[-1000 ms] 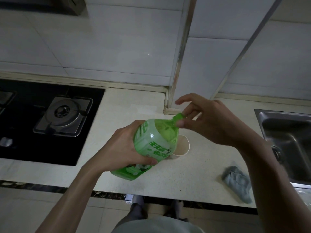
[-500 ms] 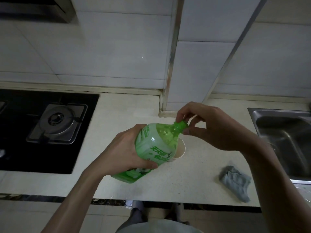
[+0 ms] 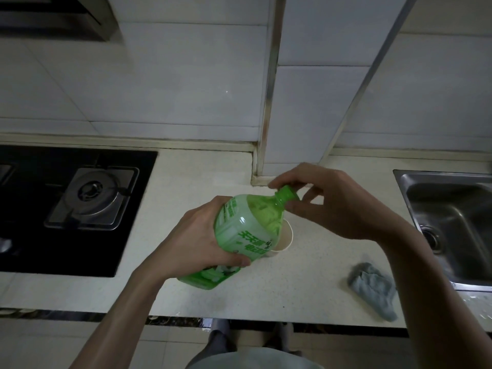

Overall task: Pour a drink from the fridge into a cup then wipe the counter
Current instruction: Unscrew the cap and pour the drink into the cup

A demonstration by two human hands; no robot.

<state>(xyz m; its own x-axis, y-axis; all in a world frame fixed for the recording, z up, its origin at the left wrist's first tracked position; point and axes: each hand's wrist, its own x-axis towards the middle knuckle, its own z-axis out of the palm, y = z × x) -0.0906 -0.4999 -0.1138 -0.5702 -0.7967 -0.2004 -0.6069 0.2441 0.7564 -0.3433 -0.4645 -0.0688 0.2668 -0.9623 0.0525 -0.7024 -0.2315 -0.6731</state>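
Observation:
A green plastic drink bottle (image 3: 246, 233) is tilted over the pale counter (image 3: 202, 187), neck pointing up and to the right. My left hand (image 3: 197, 241) grips its body from the left. My right hand (image 3: 335, 201) pinches the green cap (image 3: 287, 194) at the neck with thumb and fingertips. A light paper cup (image 3: 286, 237) stands on the counter just behind and under the bottle, mostly hidden by it. A crumpled grey cloth (image 3: 372, 288) lies on the counter to the right, near the front edge.
A black gas hob (image 3: 80, 198) with a metal burner fills the counter's left. A steel sink (image 3: 452, 222) is at the right. A tiled wall and a boxed column (image 3: 306, 102) rise behind. My feet show below the counter edge.
The view shifted slightly. My right hand's fingers have turned around the cap while the left hand keeps the bottle tilted in about the same place.

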